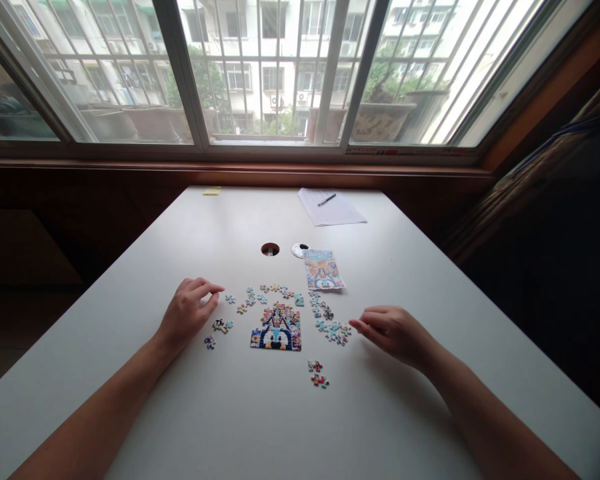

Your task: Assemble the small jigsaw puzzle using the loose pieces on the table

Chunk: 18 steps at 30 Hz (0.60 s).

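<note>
A partly joined colourful jigsaw block (277, 330) lies on the white table (260, 413) between my hands. Loose pieces are scattered around it: several above it (270, 292), a cluster to its right (333, 328), two below right (316, 373), and a few to its left (222, 326). My left hand (187, 312) rests on the table left of the pieces, fingers loosely curled, thumb and forefinger close together, holding nothing that I can see. My right hand (393, 331) rests at the right, its fingers drawn together and their tips at the edge of the right cluster.
A small picture card (323, 269) lies beyond the pieces, next to a round cable hole (270, 249) and its white cap (300, 250). A sheet of paper (333, 208) with a pen (327, 199) lies at the far edge. A yellow note (211, 192) lies far left. Windows stand behind.
</note>
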{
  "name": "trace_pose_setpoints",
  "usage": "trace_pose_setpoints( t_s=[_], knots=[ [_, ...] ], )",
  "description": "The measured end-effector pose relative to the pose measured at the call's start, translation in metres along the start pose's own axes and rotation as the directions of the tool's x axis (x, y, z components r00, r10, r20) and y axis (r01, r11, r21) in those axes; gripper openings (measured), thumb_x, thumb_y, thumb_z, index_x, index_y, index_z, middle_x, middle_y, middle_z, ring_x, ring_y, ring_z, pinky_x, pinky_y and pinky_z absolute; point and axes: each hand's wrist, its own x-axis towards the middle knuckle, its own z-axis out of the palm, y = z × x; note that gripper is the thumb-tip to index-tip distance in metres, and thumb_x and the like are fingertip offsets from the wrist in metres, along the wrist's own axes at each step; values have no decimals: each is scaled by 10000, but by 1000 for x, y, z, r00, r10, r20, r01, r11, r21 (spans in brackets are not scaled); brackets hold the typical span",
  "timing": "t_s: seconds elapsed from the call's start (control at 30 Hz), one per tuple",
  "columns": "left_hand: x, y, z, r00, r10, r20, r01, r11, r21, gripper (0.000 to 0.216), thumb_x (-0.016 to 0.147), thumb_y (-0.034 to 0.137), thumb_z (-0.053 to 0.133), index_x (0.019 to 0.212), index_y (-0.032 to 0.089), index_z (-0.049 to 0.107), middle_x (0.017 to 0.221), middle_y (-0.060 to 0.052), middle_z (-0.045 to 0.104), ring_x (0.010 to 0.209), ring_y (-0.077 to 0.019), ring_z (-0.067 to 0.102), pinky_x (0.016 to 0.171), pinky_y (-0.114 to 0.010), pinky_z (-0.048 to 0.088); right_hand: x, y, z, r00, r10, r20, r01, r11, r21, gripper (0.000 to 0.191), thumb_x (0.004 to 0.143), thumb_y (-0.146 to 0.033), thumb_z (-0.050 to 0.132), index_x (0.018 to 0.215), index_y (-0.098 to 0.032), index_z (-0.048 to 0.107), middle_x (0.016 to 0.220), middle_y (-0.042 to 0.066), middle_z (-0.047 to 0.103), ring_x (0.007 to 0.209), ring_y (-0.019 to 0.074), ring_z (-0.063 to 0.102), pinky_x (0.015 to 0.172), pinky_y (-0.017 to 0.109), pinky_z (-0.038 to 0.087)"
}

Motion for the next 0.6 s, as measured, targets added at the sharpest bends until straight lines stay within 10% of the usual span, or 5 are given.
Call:
trace_pose_setpoints(
  t_s=[0.6],
  knots=[
    [0,-11,7,998,-40,49,40,999,11,237,955,318,544,1058,240,742,1051,-61,685,1025,-266,549,956,-429,453,1,12,5,999,31,-4,-31,998,47,471,1058,-390,453,635,-197,526,621,-10,472,546,117,420,586,280,324]
  ],
)
